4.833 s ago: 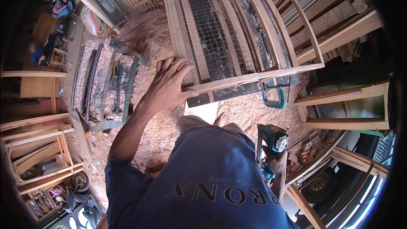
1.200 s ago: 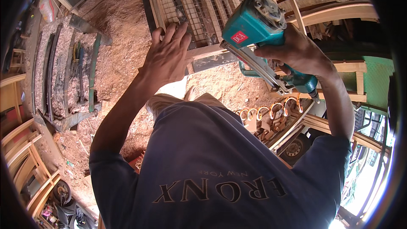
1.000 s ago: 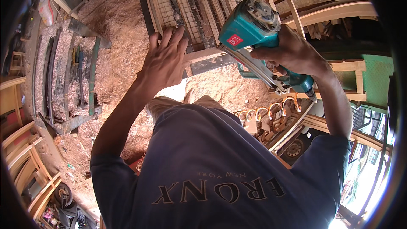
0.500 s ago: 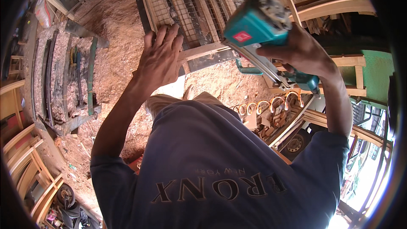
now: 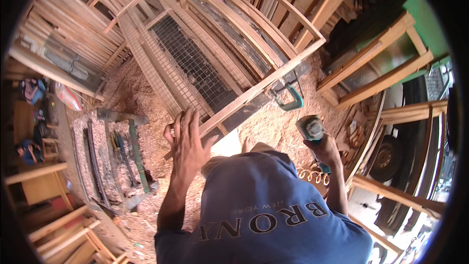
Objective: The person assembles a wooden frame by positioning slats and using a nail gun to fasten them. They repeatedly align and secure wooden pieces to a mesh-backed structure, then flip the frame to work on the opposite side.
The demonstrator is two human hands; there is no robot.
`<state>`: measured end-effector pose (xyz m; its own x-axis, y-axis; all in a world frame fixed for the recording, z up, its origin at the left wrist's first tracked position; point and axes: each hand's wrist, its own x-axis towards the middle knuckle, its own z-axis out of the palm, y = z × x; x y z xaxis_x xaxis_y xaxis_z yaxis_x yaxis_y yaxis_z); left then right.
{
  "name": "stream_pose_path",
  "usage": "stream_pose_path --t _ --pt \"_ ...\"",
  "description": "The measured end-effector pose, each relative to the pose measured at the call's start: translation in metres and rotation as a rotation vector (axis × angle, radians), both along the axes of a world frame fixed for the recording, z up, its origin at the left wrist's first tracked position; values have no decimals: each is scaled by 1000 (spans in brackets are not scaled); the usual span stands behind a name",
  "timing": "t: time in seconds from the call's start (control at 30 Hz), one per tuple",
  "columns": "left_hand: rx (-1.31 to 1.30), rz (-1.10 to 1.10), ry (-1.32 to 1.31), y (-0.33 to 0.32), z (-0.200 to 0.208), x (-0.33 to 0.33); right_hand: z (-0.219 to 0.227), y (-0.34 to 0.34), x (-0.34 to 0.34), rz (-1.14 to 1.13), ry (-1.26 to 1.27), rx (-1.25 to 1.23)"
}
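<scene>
A wooden frame (image 5: 259, 91) with wire mesh (image 5: 188, 63) and long slats lies across a dark work surface in front of me. My left hand (image 5: 188, 144) rests at its near left corner, fingers stretched over the wood and mesh, thumb apart. Low on my right side, clear of the frame, my right hand (image 5: 326, 151) is wrapped round a teal nail gun (image 5: 311, 128). An orange coiled air hose (image 5: 313, 177) shows beneath the tool. A teal C-clamp (image 5: 291, 99) hangs at the near right edge of the work surface.
Sawdust and shavings (image 5: 161, 93) cover the floor. To the left is a low bench (image 5: 138, 156) with shavings and tools. Stacked timber (image 5: 73, 14) stands at the back left. On the right are wooden frames (image 5: 386, 76), a green panel (image 5: 430, 24) and a vehicle wheel (image 5: 384, 159).
The nail gun has come away from the frame's near rail, down and toward my right side. My left hand stays at the corner. The view now takes in more of the frame.
</scene>
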<state>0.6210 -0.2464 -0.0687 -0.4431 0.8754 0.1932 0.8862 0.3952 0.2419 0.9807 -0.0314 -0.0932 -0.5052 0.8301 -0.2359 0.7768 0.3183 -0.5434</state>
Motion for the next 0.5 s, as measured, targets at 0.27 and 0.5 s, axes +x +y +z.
stream_pose_path --t 0.27,0.5 --pt "11 -168 101 66 -12 7 -226 -69 88 -392 -308 -373" --pt "-38 -130 89 70 -9 12 -314 -133 168 -507 -458 -655"
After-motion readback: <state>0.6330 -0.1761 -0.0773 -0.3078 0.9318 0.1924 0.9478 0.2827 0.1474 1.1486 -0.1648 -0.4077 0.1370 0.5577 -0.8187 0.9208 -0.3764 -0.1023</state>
